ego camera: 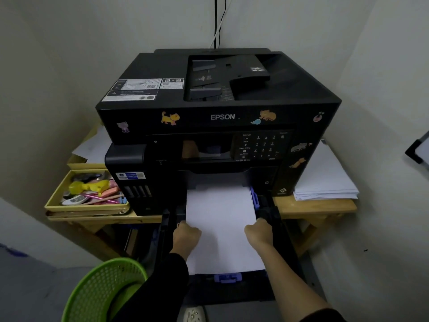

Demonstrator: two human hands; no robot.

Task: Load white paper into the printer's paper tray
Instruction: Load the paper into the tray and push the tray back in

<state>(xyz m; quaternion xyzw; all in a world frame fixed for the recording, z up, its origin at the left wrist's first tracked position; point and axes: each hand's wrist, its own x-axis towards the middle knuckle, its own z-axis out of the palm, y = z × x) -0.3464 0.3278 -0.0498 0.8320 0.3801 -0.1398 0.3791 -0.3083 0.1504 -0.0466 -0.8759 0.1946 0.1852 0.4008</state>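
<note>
A light wooden table (313, 206) stands pushed into the corner of two pale walls. A big black printer (218, 117) sits on its middle and takes up most of the top. To the left of the printer, at the table's front edge, is a shallow yellow tray (86, 207) filled with pens and other small bits, touching the printer's side. Behind the tray lie loose white sheets (92, 145), partly over a yellow box. On the right a stack of white paper (325, 177) rests flat, its front corner reaching the table's edge.
</note>
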